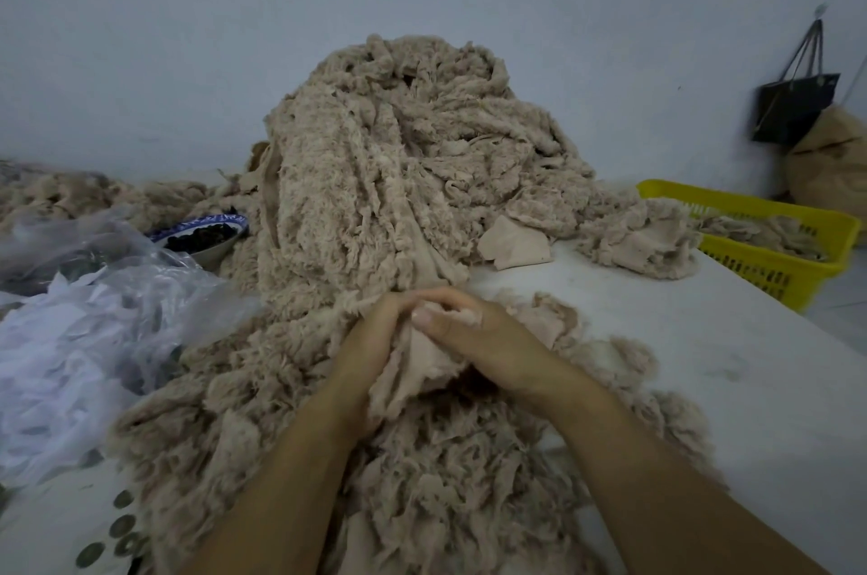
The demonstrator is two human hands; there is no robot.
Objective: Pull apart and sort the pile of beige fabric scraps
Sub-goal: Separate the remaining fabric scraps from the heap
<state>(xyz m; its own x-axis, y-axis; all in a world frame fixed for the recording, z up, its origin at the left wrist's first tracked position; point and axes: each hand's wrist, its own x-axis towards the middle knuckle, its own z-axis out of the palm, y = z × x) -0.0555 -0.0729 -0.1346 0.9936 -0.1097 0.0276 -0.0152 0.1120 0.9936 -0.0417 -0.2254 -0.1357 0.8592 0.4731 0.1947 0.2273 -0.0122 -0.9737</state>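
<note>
Beige scrap pile (399,161) is heaped on the white table (703,340) right in front of me, back against the wall. I'm mid pull-apart here. My left hand (370,340) and right hand (488,340) are both pinching one smooth scrap (413,363) at the heap's near edge. Next I'd guess it needs tugging free, then dropping maybe in the yellow basket (769,267) off right. No labels or writing I can read.

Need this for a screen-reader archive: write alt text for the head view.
The left hand and right hand grip one beige scrap together at the foot of a tall pile of beige fabric scraps on a white table. A yellow basket holding more scraps stands at right; clear plastic bags lie left.
</note>
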